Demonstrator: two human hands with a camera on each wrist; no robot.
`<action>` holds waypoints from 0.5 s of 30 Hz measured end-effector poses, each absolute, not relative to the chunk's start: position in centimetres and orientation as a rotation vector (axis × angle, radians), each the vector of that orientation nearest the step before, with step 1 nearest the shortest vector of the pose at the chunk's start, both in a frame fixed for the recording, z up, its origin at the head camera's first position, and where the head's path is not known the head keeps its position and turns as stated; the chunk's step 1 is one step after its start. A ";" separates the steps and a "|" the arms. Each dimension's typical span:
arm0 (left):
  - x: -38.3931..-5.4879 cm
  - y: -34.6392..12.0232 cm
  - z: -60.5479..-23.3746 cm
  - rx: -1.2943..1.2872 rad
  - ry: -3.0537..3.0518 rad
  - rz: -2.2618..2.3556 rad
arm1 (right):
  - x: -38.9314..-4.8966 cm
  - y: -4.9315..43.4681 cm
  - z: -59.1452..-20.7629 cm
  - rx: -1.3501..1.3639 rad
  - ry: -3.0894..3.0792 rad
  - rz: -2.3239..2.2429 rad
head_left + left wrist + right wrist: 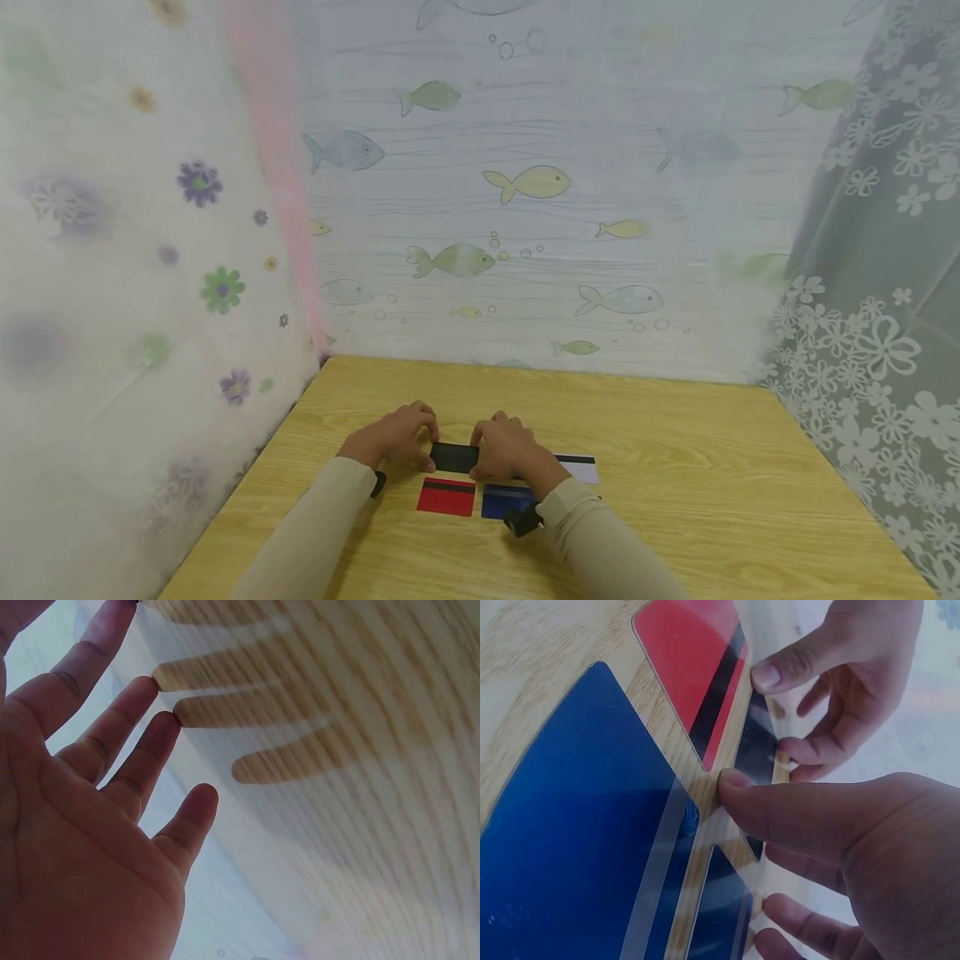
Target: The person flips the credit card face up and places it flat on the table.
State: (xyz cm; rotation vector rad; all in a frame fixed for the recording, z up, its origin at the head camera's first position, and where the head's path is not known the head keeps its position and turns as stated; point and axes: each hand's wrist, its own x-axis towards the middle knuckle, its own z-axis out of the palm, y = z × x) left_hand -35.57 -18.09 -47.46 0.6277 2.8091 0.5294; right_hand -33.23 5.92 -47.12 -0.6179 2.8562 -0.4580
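A black card (pixel 455 457) lies on the wooden table between my two hands. My left hand (pixel 393 435) holds its left end, thumb at the near corner and index finger at the far one. At the other end, the thumb and index finger of my right hand (pixel 507 447) grip the card the same way. The left wrist view shows the left hand's other fingertips (pixel 166 720) touching the wood. Nearer me lie a red card (pixel 446 500) with a black stripe and a blue card (pixel 592 802) with a grey stripe. A dark blue card (pixel 718 907) is partly under my right fingers.
To the right of my right hand lies a white card (pixel 579 470) with a black stripe, partly hidden by the wrist. The yellow wooden table (pixel 712 483) meets a fish-printed curtain (pixel 525 250) at the back. Flowered curtains hang on both sides.
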 end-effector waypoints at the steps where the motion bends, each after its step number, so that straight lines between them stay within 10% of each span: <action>1: -35.6 -18.1 -47.5 0.630 2.808 0.527 | -33.2 5.9 -47.0 -0.617 2.855 -0.458; 15: -35.8 -18.4 -47.9 0.696 2.797 0.560 | -33.3 5.5 -47.0 -0.588 2.851 -0.506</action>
